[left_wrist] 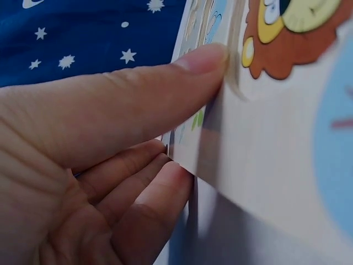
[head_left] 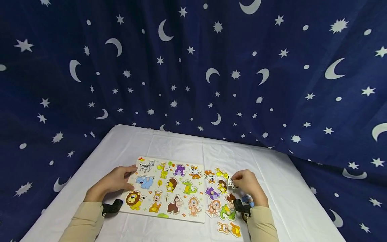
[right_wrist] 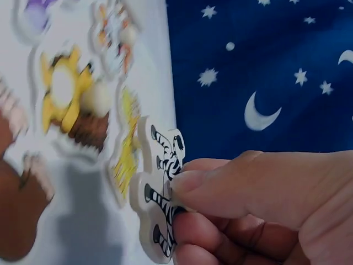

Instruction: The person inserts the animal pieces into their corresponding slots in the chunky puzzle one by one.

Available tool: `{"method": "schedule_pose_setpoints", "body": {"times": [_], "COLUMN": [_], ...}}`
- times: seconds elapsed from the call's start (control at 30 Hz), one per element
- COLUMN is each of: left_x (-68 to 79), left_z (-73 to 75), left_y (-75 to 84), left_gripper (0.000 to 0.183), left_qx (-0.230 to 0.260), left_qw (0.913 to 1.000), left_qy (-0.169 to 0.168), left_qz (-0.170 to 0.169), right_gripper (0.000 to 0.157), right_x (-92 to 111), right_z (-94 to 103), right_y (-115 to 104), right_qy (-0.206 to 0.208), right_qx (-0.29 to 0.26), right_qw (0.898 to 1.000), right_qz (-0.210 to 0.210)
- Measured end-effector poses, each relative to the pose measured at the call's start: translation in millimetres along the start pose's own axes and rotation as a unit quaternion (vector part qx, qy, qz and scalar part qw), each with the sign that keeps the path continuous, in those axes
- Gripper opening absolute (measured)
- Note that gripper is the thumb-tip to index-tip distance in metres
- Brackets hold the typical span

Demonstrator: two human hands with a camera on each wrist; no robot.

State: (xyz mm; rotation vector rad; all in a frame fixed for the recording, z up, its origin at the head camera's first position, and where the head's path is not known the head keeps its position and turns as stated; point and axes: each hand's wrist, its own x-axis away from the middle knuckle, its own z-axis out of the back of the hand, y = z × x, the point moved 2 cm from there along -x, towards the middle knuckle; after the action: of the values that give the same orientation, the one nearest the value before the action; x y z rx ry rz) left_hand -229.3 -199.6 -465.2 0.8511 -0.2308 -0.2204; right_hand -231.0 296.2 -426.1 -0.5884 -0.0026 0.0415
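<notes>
In the head view, a wooden puzzle board point(head_left: 163, 183) printed with colourful animals lies on the white cloth. My left hand point(head_left: 116, 181) grips its left edge; the left wrist view puts the thumb point(left_wrist: 204, 61) on the face beside the lion picture point(left_wrist: 298, 38), with fingertips at the edge. My right hand point(head_left: 246, 181) pinches a zebra puzzle piece point(right_wrist: 157, 193) between thumb and fingers, held tilted beside a yellow giraffe piece point(right_wrist: 128, 143). The fingers cover part of the zebra. Nearest it in the head view is the hedgehog piece point(head_left: 222, 186).
Right of the board lie several knobbed animal pieces, among them a purple hippo point(head_left: 212, 193), a monkey point(head_left: 213, 208), a crocodile point(head_left: 227, 212) and a kangaroo point(head_left: 229, 229). A blue piece point(head_left: 247, 200) sits partly under the right wrist. A dark blue star-patterned curtain point(head_left: 193, 67) hangs behind the table.
</notes>
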Motion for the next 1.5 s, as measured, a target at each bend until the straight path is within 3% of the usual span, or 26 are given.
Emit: {"method": "schedule_pose_setpoints", "body": {"times": [0.43, 0.7, 0.97, 1.33, 1.5], "left_x": [-4.9, -6.7, -7.2, -1.5, -0.5], "left_z": [-3.2, -4.4, -3.9, -3.2, -1.9], "left_y": [0.3, -2.1, -4.6, -5.4, -6.6], "left_gripper": [0.086, 0.082, 0.081, 0.08, 0.08], "left_qx": [0.001, 0.005, -0.005, 0.009, 0.01], "left_qw": [1.0, 1.0, 1.0, 1.0, 0.9999], "left_qy": [-0.001, -0.002, -0.001, 0.003, 0.005], "left_qz": [0.01, 0.004, 0.007, 0.003, 0.004], "right_gripper": [0.013, 0.013, 0.012, 0.01, 0.01], "right_x": [2.9, -1.8, -7.9, -15.4, -16.7], "right_z": [-10.5, -18.5, -32.4, -49.8, -53.9], "right_y": [-28.7, -42.3, -51.6, -60.6, -67.9], "right_qy": [0.005, 0.012, 0.005, -0.028, -0.029], "right_qx": [-0.048, -0.042, -0.07, -0.079, -0.095], "right_qw": [0.998, 0.998, 0.994, 0.994, 0.991], "right_qz": [0.027, 0.047, 0.089, 0.07, 0.09]}}
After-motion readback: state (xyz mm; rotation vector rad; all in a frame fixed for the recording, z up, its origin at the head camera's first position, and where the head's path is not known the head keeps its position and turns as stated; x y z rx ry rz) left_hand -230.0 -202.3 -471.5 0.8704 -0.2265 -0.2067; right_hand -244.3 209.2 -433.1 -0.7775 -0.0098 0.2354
